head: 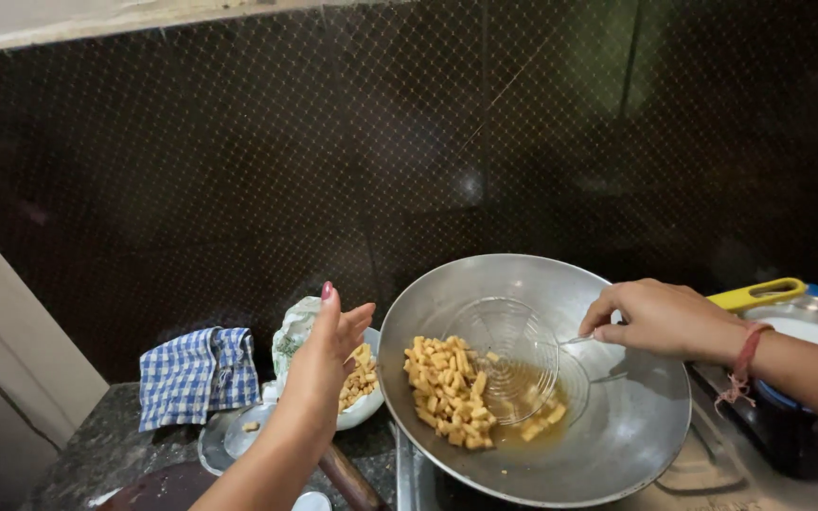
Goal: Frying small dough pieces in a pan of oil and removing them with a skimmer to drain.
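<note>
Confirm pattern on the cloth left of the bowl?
Blue and white checks on the cloth, lying crumpled on the counter; head view shows it best.

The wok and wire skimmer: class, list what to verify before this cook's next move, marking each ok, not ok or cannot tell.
1. Right hand grips the wire skimmer handle: ok.
2. Skimmer basket sits inside the wok, by the oil: ok.
3. Fried pieces are gathered on the wok's left slope, out of the oil pool: ok.
4. Left hand is open, holding nothing, clear of the wok rim: ok.
5. White bowl beside the wok has room: cannot tell, hand hides it.
6. Burner is lit: cannot tell.
</note>
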